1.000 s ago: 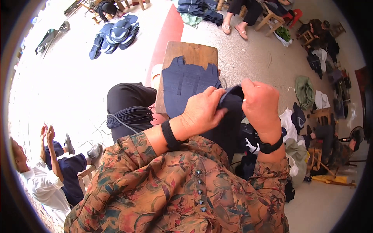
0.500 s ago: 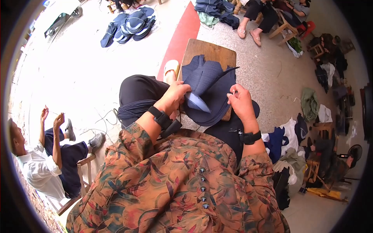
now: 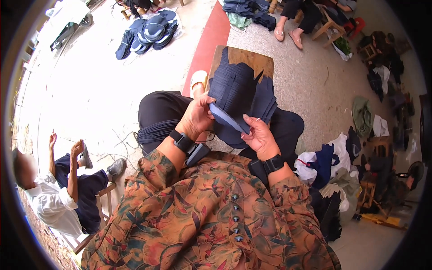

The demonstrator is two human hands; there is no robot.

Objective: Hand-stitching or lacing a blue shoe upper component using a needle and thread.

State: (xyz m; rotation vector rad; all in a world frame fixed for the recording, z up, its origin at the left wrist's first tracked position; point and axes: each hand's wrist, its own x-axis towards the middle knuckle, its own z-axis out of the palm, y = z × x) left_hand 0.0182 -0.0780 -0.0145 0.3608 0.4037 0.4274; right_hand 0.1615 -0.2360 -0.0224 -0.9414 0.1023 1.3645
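Observation:
Both my hands hold a dark blue textured fabric piece (image 3: 233,85) with a lighter blue-grey strip along its near edge. My left hand (image 3: 197,118) pinches the left end of that strip. At its right end my right hand (image 3: 260,136) grips the piece between thumb and fingers. A small pale spot shows by the right fingers, too small to name. More dark blue fabric pieces (image 3: 264,99) lie partly under it on a wooden bench (image 3: 255,57). A dark rounded flat piece (image 3: 227,138) shows below the strip.
A bundle of dark cords (image 3: 157,129) rests against my left leg. Piled dark blue pieces (image 3: 153,31) lie on the floor ahead. Clothes (image 3: 330,162) are heaped at the right. A person in a white shirt (image 3: 54,202) sits at the left; another person's feet (image 3: 288,37) show ahead.
My right hand has moved left and down from the right side and now grips the fabric piece. The piece has been raised and spread out between both hands.

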